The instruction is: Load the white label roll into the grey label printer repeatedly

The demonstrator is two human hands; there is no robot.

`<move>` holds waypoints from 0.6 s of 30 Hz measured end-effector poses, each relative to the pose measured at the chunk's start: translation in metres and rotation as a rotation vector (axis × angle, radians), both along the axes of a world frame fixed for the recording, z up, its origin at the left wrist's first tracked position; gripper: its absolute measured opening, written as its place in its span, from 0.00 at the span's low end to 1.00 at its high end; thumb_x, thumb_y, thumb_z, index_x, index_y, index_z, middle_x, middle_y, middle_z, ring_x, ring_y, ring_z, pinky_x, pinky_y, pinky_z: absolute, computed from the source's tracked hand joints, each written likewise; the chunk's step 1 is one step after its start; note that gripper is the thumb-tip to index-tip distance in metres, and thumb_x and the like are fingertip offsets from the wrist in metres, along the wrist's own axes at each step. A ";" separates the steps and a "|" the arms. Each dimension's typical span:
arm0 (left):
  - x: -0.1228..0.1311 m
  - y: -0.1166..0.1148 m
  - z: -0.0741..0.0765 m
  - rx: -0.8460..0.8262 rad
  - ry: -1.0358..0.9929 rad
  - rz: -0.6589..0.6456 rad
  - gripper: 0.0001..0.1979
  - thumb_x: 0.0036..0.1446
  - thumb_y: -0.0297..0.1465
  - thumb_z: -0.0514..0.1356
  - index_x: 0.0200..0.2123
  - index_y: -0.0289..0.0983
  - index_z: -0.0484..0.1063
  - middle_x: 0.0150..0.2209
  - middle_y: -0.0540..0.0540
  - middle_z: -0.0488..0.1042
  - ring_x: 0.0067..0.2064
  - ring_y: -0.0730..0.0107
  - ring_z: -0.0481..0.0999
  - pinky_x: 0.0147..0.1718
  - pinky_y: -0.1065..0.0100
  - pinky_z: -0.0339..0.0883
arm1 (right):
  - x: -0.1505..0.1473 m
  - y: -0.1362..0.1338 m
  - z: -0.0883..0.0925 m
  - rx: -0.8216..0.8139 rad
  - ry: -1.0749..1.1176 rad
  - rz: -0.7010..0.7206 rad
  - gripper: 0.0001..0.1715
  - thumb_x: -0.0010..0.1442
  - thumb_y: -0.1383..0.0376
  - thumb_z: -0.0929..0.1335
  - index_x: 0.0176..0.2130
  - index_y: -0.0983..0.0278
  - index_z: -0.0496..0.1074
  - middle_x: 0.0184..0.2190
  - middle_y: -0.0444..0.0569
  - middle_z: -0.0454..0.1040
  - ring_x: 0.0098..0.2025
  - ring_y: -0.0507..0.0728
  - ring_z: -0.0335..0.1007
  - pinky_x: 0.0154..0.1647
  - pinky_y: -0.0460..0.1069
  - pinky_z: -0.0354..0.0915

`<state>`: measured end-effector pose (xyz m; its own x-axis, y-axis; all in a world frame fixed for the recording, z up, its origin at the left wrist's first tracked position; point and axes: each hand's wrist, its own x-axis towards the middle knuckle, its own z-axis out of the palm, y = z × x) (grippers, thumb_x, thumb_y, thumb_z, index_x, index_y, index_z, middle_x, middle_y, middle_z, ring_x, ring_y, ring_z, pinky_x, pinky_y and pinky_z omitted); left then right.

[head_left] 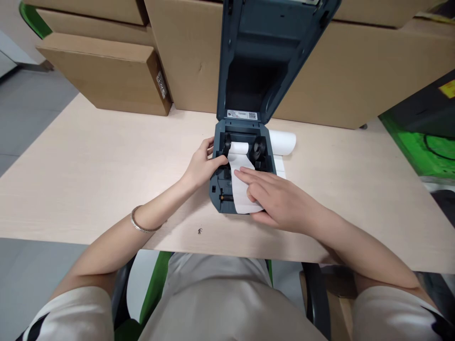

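Observation:
A dark blue-grey label printer [216, 184] stands on the table with its lid [265, 42] raised. Inside, a small white paper roll [239, 148] sits between two black holders, and its white strip [242, 189] runs down over the printer's front edge. My left hand [203, 163] is at the printer's left side, thumb over the rim and fingers apart along the outside wall. Over the strip lies my right hand [275, 196], index and middle fingers stretched out on the paper, the other fingers bent near the front right corner.
A larger white roll [282, 142] lies on the table [106, 180] just right of the printer. Cardboard boxes [192, 61] line the back, with a flatter box [106, 76] at the left. A small dark scrap [199, 231] lies near the front edge.

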<state>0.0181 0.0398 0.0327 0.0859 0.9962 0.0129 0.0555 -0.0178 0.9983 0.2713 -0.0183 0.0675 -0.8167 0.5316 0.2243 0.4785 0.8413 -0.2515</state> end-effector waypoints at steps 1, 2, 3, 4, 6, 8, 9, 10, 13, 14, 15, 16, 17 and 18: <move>0.000 0.000 -0.001 0.001 0.004 0.003 0.30 0.52 0.32 0.70 0.60 0.41 0.74 0.67 0.40 0.81 0.69 0.44 0.80 0.64 0.47 0.79 | -0.001 -0.001 -0.002 0.012 -0.004 0.002 0.10 0.65 0.63 0.76 0.45 0.58 0.74 0.78 0.66 0.72 0.81 0.73 0.68 0.74 0.71 0.77; 0.000 0.001 -0.001 0.000 0.010 0.005 0.30 0.52 0.32 0.70 0.60 0.41 0.73 0.68 0.39 0.80 0.69 0.44 0.80 0.64 0.47 0.78 | -0.002 -0.002 -0.003 0.030 -0.007 0.004 0.11 0.65 0.62 0.76 0.46 0.59 0.75 0.77 0.67 0.72 0.81 0.74 0.68 0.74 0.72 0.77; 0.000 0.001 -0.001 -0.003 0.018 0.008 0.31 0.52 0.32 0.70 0.60 0.41 0.73 0.68 0.39 0.80 0.69 0.44 0.80 0.64 0.47 0.78 | -0.004 -0.003 -0.004 0.055 -0.004 0.007 0.11 0.66 0.62 0.76 0.46 0.59 0.75 0.77 0.68 0.73 0.81 0.74 0.68 0.74 0.72 0.77; 0.000 0.001 -0.001 -0.006 0.027 0.010 0.31 0.52 0.33 0.70 0.61 0.41 0.72 0.69 0.38 0.79 0.69 0.44 0.79 0.64 0.47 0.78 | -0.005 -0.005 -0.005 0.087 0.006 0.012 0.10 0.67 0.61 0.75 0.47 0.60 0.76 0.76 0.70 0.73 0.80 0.75 0.69 0.73 0.72 0.77; 0.000 0.000 0.000 -0.011 0.042 0.015 0.32 0.52 0.35 0.71 0.61 0.40 0.72 0.70 0.36 0.78 0.69 0.43 0.79 0.65 0.45 0.78 | -0.007 -0.008 -0.003 0.154 0.029 0.014 0.08 0.69 0.61 0.72 0.47 0.62 0.77 0.74 0.73 0.74 0.79 0.76 0.70 0.71 0.72 0.79; 0.001 -0.001 0.002 -0.013 0.044 0.021 0.33 0.53 0.38 0.73 0.61 0.39 0.72 0.71 0.34 0.77 0.69 0.42 0.79 0.66 0.44 0.78 | -0.009 -0.012 0.004 0.203 0.036 0.000 0.08 0.71 0.63 0.69 0.46 0.63 0.78 0.72 0.73 0.76 0.77 0.76 0.74 0.70 0.73 0.79; 0.001 -0.002 0.003 -0.017 0.038 0.021 0.33 0.54 0.39 0.74 0.61 0.39 0.72 0.71 0.34 0.76 0.68 0.42 0.79 0.66 0.44 0.78 | -0.010 -0.016 0.010 0.224 0.025 -0.008 0.09 0.71 0.64 0.68 0.46 0.63 0.79 0.71 0.72 0.78 0.74 0.75 0.77 0.70 0.73 0.80; 0.001 -0.002 0.003 -0.024 0.028 0.020 0.32 0.55 0.40 0.74 0.61 0.39 0.73 0.71 0.34 0.76 0.66 0.43 0.80 0.66 0.44 0.79 | -0.011 -0.020 0.016 0.243 0.003 -0.010 0.10 0.72 0.66 0.68 0.45 0.63 0.80 0.69 0.70 0.81 0.71 0.74 0.81 0.69 0.72 0.80; 0.001 -0.003 0.003 -0.039 0.000 0.008 0.33 0.57 0.41 0.75 0.62 0.39 0.73 0.69 0.35 0.77 0.61 0.47 0.83 0.63 0.46 0.81 | -0.012 -0.034 0.036 0.310 -0.063 0.014 0.16 0.76 0.69 0.66 0.42 0.61 0.83 0.56 0.62 0.89 0.56 0.67 0.89 0.61 0.64 0.85; 0.001 -0.004 0.002 -0.038 -0.003 0.004 0.33 0.57 0.42 0.75 0.63 0.39 0.74 0.68 0.35 0.77 0.60 0.48 0.83 0.62 0.47 0.82 | -0.011 -0.038 0.042 0.310 -0.067 0.032 0.18 0.77 0.68 0.65 0.40 0.60 0.83 0.52 0.60 0.90 0.52 0.65 0.90 0.58 0.62 0.86; 0.001 -0.004 0.001 -0.034 -0.006 0.001 0.33 0.58 0.42 0.74 0.64 0.39 0.73 0.67 0.35 0.78 0.60 0.48 0.83 0.61 0.48 0.82 | -0.009 -0.040 0.049 0.281 -0.056 0.051 0.19 0.79 0.66 0.65 0.39 0.59 0.83 0.50 0.58 0.91 0.50 0.64 0.90 0.56 0.60 0.86; 0.001 -0.004 -0.001 -0.030 -0.012 0.000 0.33 0.58 0.42 0.74 0.64 0.39 0.73 0.67 0.36 0.77 0.61 0.48 0.83 0.61 0.48 0.82 | -0.006 -0.039 0.055 0.226 -0.021 0.060 0.19 0.80 0.63 0.66 0.38 0.58 0.82 0.48 0.56 0.91 0.47 0.64 0.90 0.53 0.60 0.86; 0.001 -0.004 -0.004 -0.026 -0.025 -0.003 0.33 0.60 0.43 0.74 0.65 0.40 0.74 0.67 0.36 0.77 0.61 0.48 0.83 0.62 0.49 0.82 | -0.002 -0.034 0.063 0.143 0.022 0.052 0.18 0.80 0.59 0.67 0.38 0.57 0.82 0.46 0.54 0.91 0.46 0.64 0.90 0.50 0.60 0.86; 0.001 -0.004 -0.007 -0.022 -0.042 -0.001 0.32 0.61 0.44 0.73 0.65 0.40 0.74 0.68 0.36 0.77 0.63 0.48 0.83 0.63 0.49 0.81 | 0.003 -0.026 0.070 0.060 0.076 0.009 0.18 0.80 0.55 0.68 0.37 0.55 0.80 0.44 0.51 0.91 0.43 0.64 0.89 0.48 0.61 0.85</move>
